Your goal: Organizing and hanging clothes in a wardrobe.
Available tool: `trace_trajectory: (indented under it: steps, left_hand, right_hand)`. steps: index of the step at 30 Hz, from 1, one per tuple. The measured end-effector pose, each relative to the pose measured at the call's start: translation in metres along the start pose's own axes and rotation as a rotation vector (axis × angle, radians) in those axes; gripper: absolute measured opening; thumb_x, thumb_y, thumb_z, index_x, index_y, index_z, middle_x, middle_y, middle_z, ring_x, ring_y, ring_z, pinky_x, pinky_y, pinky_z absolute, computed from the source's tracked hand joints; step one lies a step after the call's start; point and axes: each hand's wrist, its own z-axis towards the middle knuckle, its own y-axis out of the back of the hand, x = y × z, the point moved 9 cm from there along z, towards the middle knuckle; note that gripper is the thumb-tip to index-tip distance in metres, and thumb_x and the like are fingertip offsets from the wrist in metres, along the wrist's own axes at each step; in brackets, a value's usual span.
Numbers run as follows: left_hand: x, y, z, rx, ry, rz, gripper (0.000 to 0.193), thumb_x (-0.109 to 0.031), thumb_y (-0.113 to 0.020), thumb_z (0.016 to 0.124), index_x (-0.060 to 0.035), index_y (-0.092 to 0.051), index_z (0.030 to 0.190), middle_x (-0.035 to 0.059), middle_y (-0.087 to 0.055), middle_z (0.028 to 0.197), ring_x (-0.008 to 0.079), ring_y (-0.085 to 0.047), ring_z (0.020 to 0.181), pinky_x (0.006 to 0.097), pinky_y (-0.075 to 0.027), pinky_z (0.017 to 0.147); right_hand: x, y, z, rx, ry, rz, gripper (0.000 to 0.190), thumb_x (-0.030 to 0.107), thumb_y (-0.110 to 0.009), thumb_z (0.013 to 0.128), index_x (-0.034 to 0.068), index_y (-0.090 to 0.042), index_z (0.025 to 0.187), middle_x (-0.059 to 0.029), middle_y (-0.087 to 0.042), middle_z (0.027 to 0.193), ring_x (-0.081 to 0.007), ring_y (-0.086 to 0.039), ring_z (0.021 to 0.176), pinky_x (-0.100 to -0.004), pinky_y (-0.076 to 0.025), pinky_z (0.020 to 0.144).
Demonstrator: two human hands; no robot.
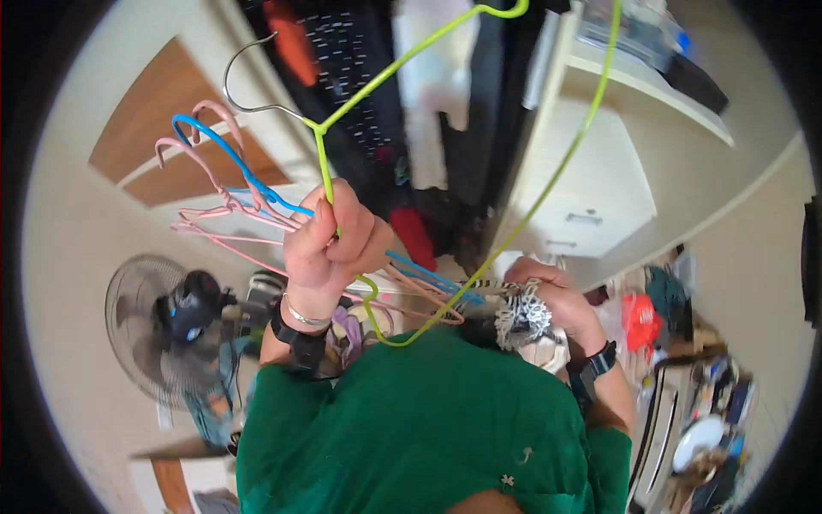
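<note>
My left hand is closed around a bunch of clothes hangers. A lime-green hanger with a bare metal hook stands foremost, its frame sweeping across the view to the right. A blue hanger and two pink hangers stick out on the left of the fist, hooks upward. Lower down, my right hand grips a bunched black-and-white fabric piece close to my chest. The lower ends of the blue and pink hangers reach towards this fabric; whether they touch it, I cannot tell.
An open wardrobe ahead holds hanging clothes. White drawers and a shelf stand to the right. A fan is at left. Bags, including a red one, and a cluttered surface lie on the right.
</note>
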Motion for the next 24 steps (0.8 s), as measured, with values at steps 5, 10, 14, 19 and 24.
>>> trace_trajectory:
  steps: [5, 10, 14, 19, 24]
  left_hand:
    - [0.041, 0.006, 0.023, 0.027, 0.153, -0.317, 0.031, -0.036, -0.042, 0.092, -0.0067, -0.048, 0.084, -0.0057, -0.027, 0.047, 0.0071, -0.027, 0.042, 0.0223, -0.019, 0.037]
    - [0.08, 0.01, 0.029, 0.098, 0.343, -0.461, 0.03, -0.034, -0.034, 0.095, -0.0077, -0.045, 0.086, -0.0057, -0.024, 0.049, 0.007, -0.027, 0.045, 0.0223, -0.023, 0.039]
    - [0.101, 0.004, 0.026, 0.125, 0.423, -0.487, 0.032, -0.033, -0.04, 0.093, -0.0033, -0.052, 0.092, -0.0055, -0.027, 0.049, 0.0074, -0.027, 0.046, 0.0219, -0.021, 0.041]
    - [0.114, -0.011, 0.021, 0.221, 0.466, -0.478, 0.028, -0.028, -0.04, 0.094, -0.0033, -0.052, 0.091, -0.0055, -0.029, 0.049, 0.0072, -0.028, 0.046, 0.0215, -0.023, 0.043]
    - [0.121, -0.05, 0.005, 0.315, 0.58, -0.544, 0.027, -0.028, -0.041, 0.094, -0.0033, -0.05, 0.09, -0.0033, -0.032, 0.05, 0.0082, -0.031, 0.048, 0.0209, -0.023, 0.041]
  right_hand:
    - [-0.014, -0.021, -0.033, -0.088, -0.127, 0.319, 0.028, 0.01, -0.046, 0.083, -0.002, -0.056, 0.106, -0.0088, -0.06, 0.106, -0.0179, -0.054, 0.098, -0.0273, -0.038, 0.09]
    - [-0.012, -0.051, -0.039, -0.055, -0.146, -0.068, 0.035, 0.012, -0.056, 0.085, -0.001, -0.052, 0.117, -0.0064, -0.06, 0.107, -0.0114, -0.053, 0.097, -0.0253, -0.042, 0.087]
    - [-0.019, -0.063, -0.052, -0.148, -0.175, 0.098, 0.023, 0.008, -0.057, 0.083, 0.001, -0.062, 0.105, -0.0019, -0.064, 0.096, -0.0078, -0.055, 0.088, -0.0232, -0.043, 0.08]
    - [-0.042, -0.033, -0.096, -0.616, 0.031, 0.566, 0.024, 0.014, -0.062, 0.079, -0.001, -0.061, 0.097, 0.0014, -0.055, 0.066, -0.0042, -0.045, 0.057, -0.0178, -0.036, 0.053]
    - [-0.041, -0.073, -0.123, -0.387, -0.083, 0.043, 0.038, 0.022, -0.065, 0.078, 0.003, -0.056, 0.11, 0.0018, -0.053, 0.074, -0.0086, -0.05, 0.066, -0.0234, -0.04, 0.059]
